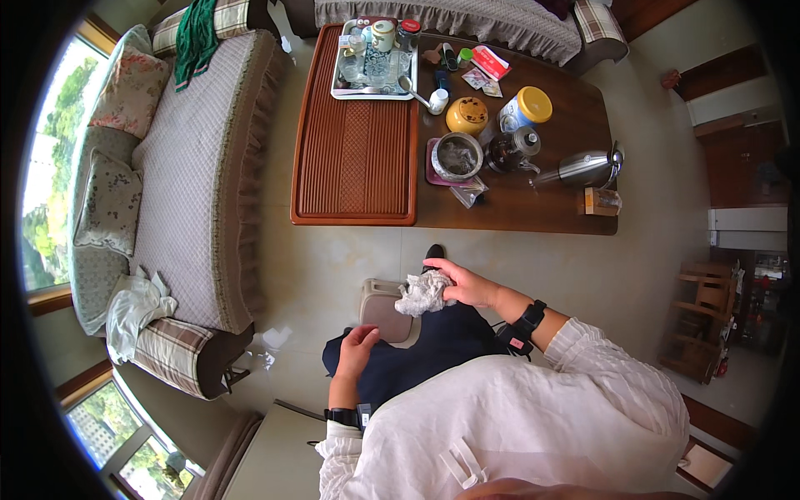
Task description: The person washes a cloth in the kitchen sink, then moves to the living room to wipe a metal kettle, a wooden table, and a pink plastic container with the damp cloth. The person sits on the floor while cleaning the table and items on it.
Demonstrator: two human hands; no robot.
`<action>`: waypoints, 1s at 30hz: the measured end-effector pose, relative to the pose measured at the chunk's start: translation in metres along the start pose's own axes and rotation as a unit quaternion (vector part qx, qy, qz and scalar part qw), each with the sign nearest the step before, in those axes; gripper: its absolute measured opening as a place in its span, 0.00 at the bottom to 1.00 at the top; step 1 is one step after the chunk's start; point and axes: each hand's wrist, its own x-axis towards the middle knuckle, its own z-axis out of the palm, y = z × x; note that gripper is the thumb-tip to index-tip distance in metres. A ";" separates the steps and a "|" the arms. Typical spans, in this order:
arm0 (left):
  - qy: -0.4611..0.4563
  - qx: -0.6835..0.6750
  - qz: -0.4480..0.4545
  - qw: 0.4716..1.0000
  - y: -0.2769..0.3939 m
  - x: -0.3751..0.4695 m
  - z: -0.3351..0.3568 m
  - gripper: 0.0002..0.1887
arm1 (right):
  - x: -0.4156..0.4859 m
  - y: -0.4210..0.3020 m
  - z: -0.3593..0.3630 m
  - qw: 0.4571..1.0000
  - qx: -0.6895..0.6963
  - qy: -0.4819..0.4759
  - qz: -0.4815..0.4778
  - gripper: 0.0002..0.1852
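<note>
A crumpled whitish cloth (422, 294) is bunched in my right hand (465, 284), which is held out over the floor short of the coffee table's front edge. My left hand (359, 350) is above my dark trousers with its fingers curled, touching no object that I can see; whether the fingertips meet is hard to tell. Beyond my hands stands the dark wooden coffee table (531, 219). Its left part bears a ribbed reddish-brown tea tray (356, 162).
A tray of cups and glasses (375, 95) rests on the tea tray. Rightward stand a metal pot (457, 156), a glass teapot (512, 150), a yellow-lidded can (531, 106) and a steel thermos (587, 167). A small stool (387, 315) is by my legs; a sofa (187, 175) lies left.
</note>
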 end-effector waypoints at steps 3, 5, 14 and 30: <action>-0.010 0.045 0.006 0.999 0.007 0.025 0.004 0.15 | 0.017 -0.003 -0.017 1.000 0.016 0.025 0.001 0.34; 0.003 0.102 0.014 0.995 0.010 0.042 -0.009 0.15 | 0.028 -0.002 -0.023 0.998 0.039 0.051 0.012 0.34; -0.156 0.321 -0.043 0.933 -0.088 0.161 -0.050 0.17 | 0.085 0.101 -0.030 0.977 0.104 0.107 0.151 0.30; -0.244 0.559 -0.052 0.790 -0.303 0.397 -0.075 0.39 | 0.309 0.274 -0.049 0.970 0.029 -0.047 0.235 0.31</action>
